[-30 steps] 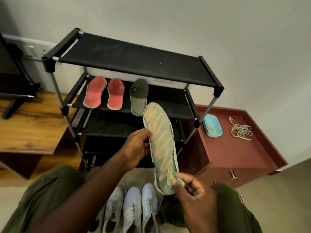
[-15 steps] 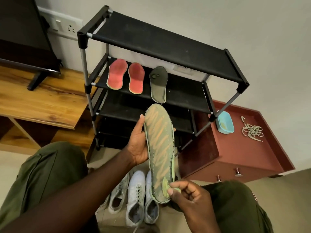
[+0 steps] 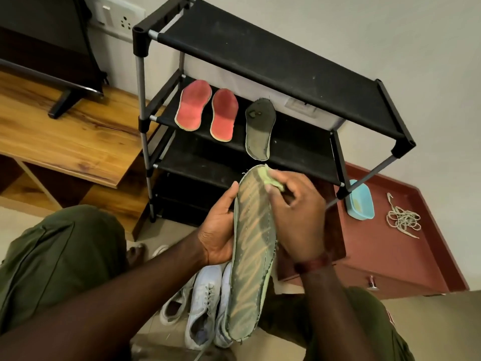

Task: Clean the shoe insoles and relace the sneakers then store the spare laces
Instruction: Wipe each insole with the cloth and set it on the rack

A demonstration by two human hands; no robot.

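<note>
Gripping the insole (image 3: 251, 256) by its left edge in the curled left hand (image 3: 217, 230), long way running near to far, and pinching a green cloth (image 3: 270, 177) on its far tip with the right hand (image 3: 299, 214), likely ready to rub toward the near end.

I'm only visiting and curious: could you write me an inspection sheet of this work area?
Surface: floor, white sneakers standing on it.
Job's things: green insole held up; two red insoles and a grey insole on the rack's second shelf; laces heaped on the red cabinet.
Clutter: blue tub beside the laces.
Hands: left hand grips the green insole's edge; right hand pinches a cloth against its top end.
Cables: nothing seen.
Surroundings: wooden table with a TV; wall socket.
</note>
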